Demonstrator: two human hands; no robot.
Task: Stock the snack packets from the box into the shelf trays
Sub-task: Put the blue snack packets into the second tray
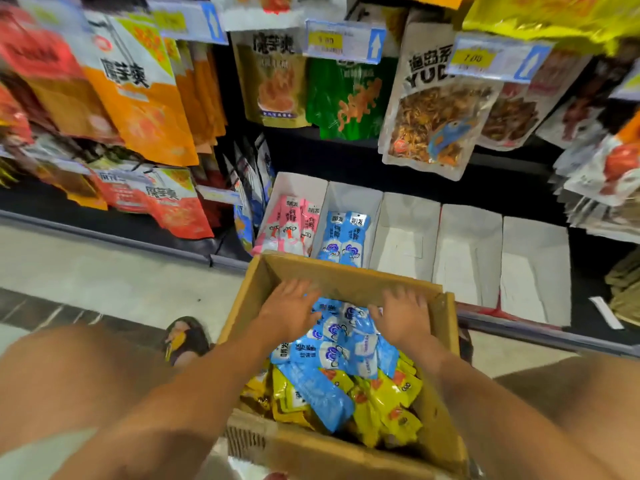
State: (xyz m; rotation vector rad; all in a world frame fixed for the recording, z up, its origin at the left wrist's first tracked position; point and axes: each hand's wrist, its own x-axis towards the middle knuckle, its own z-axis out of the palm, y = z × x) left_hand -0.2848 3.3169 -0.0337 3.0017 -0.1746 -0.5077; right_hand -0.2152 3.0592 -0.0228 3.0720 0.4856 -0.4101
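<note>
Head view: a cardboard box [349, 277] is sitting at 6 o'clock in the frame, between the person's knees, its top open. Blue snack packets [341, 348] are lying heaped in the far half of the box, and yellow packets [389, 400] are filling the half nearer the person.

The left hand [291, 308] is lying palm down at 11 o'clock of the blue heap, fingers straight and spread, resting on the packets and gripping nothing. The right hand [401, 315] is lying the same way at 1 o'clock of the heap, fingers extended, its thumb touching the blue packets; motion blur is softening both hands.

Beyond the box, from 12 to 3 o'clock, a row of white shelf trays [467, 244] is standing side by side. Pink packets [294, 221] are lying in the leftmost tray and blue tray packets [346, 237] in the next one.

Hanging snack bags [436, 109] and price tags [343, 41] are filling the top. A sandalled foot [187, 337] is showing at 9 o'clock of the box.
</note>
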